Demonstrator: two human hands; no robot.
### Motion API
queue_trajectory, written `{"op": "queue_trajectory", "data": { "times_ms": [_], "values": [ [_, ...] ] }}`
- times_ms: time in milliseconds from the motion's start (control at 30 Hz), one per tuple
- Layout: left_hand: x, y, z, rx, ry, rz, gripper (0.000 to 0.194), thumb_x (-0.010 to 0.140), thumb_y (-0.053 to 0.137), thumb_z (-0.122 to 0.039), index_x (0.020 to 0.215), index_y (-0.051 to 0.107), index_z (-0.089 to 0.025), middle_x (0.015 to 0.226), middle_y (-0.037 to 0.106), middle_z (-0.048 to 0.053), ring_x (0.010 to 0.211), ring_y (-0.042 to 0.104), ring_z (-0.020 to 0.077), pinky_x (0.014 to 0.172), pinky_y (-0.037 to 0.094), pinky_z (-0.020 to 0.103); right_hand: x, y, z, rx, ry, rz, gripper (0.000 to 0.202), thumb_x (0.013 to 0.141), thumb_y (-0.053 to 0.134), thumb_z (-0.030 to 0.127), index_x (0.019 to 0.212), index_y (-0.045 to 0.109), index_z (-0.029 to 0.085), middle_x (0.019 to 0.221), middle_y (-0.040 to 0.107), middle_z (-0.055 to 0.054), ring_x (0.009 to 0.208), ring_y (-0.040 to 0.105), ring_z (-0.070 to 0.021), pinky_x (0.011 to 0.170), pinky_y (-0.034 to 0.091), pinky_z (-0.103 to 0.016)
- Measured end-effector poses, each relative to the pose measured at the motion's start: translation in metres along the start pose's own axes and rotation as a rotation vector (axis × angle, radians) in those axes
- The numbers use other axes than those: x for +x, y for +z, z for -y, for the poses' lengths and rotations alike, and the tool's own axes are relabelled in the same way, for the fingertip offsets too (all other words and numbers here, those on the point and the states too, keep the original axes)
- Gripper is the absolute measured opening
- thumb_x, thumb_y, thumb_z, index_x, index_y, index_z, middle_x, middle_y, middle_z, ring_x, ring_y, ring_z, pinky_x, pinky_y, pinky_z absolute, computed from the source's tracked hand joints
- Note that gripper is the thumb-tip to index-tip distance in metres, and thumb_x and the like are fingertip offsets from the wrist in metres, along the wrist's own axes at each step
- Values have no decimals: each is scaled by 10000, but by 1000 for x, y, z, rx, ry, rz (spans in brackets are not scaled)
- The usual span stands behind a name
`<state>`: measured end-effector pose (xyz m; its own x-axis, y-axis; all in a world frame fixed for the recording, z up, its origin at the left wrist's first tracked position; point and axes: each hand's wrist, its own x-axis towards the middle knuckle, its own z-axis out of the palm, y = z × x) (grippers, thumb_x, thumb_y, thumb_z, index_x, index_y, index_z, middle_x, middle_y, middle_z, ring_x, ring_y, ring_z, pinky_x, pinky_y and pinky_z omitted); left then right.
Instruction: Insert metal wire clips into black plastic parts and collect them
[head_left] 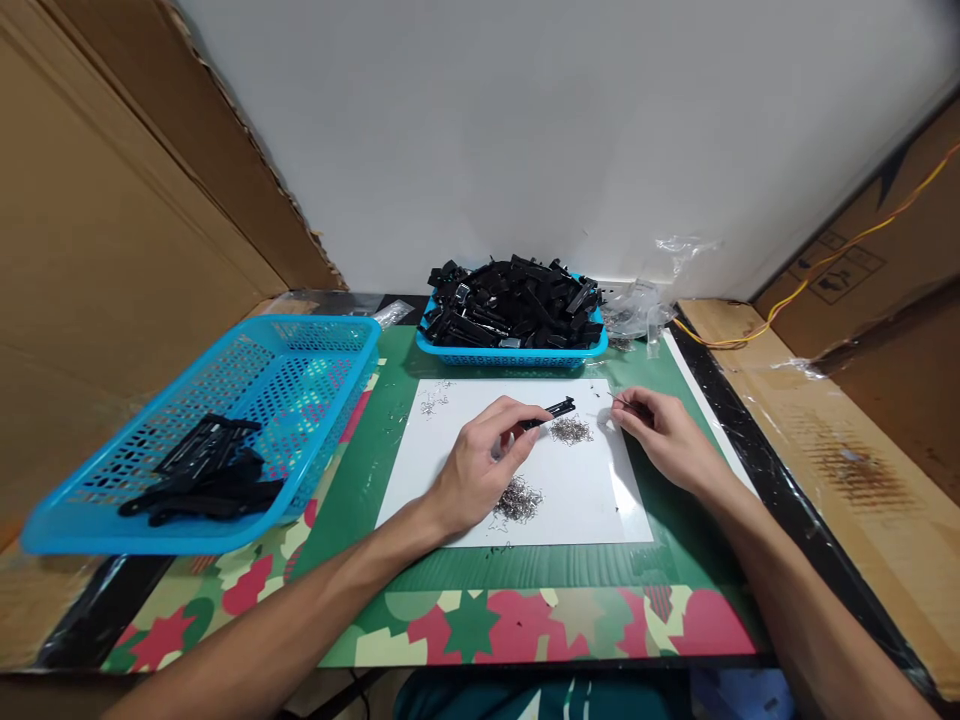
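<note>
Facing a pale wall [525, 130], with brown cardboard [112, 200] at the left, over a green mat [360, 480] topped by a white sheet [420, 450]. Holding a slim black part [561, 406] in the left hand [484, 455], clamped between thumb and fingers at its near end, with the far end jutting out past the fingertips to the right, above the sheet and just beyond the farther pile of metal pieces [571, 430]. Gripping a thin dark tool [637, 408] in the right hand [664, 430], with thumb and fingers together around it near the sheet's right edge; pointing it leftward at the black part, clearly apart from it. Cannot tell the tool's full shape behind the fingers. Beneath the left hand, a nearer pile [519, 500]. Beyond the sheet, a blue basket [510, 357] heaped with black pieces [517, 300]; at the left, a larger blue basket [150, 543] with fewer.
</note>
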<state>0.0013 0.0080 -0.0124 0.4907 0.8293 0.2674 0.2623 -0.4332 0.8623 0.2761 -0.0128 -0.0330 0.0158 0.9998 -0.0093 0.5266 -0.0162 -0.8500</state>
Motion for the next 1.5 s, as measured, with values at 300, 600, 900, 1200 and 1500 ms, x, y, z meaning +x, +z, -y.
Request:
{"op": "queue_trajectory", "data": {
  "times_ms": [300, 600, 900, 1200, 1500],
  "values": [
    [-3, 1, 4, -10, 12, 7, 263, 1054, 579, -271, 1261, 741, -252, 1104, 630, 52, 852, 580, 141, 740, 464, 284, -8, 13, 19, 389, -117, 115, 242, 1033, 587, 455, 946, 557, 231, 886, 605, -4, 821, 531, -172, 742, 409, -282],
    [-8, -2, 4, -3, -4, 43, 257, 1061, 530, -294, 1196, 743, -247, 1126, 570, 53, 848, 562, 145, 750, 465, 282, -22, 23, 38, 538, -126, 131, 198, 971, 734, 415, 959, 663, 231, 871, 677, -14, 836, 619, -168, 791, 484, -287],
    [-8, 3, -3, -77, 18, 90, 203, 1034, 608, -355, 1095, 746, -220, 1081, 551, 38, 762, 517, 115, 723, 461, 271, -28, 35, 43, 520, -103, 146, 253, 856, 849, 425, 969, 744, 224, 859, 762, -43, 770, 690, -185, 691, 546, -305],
    [-11, 4, -6, -59, 50, 150, 177, 1033, 595, -336, 1016, 695, -191, 1072, 561, 56, 894, 585, 164, 795, 488, 294, -32, 41, 43, 414, -147, 97, 223, 861, 838, 398, 879, 698, 225, 807, 756, -39, 751, 730, -203, 657, 550, -305],
    [-6, 2, -8, -103, 8, 63, 235, 1028, 599, -372, 936, 695, -178, 1001, 571, 43, 799, 537, 145, 727, 453, 281, -34, 46, 44, 367, -163, 41, 133, 894, 794, 369, 927, 821, 244, 929, 805, -56, 814, 725, -207, 714, 573, -320]
  ]
}}
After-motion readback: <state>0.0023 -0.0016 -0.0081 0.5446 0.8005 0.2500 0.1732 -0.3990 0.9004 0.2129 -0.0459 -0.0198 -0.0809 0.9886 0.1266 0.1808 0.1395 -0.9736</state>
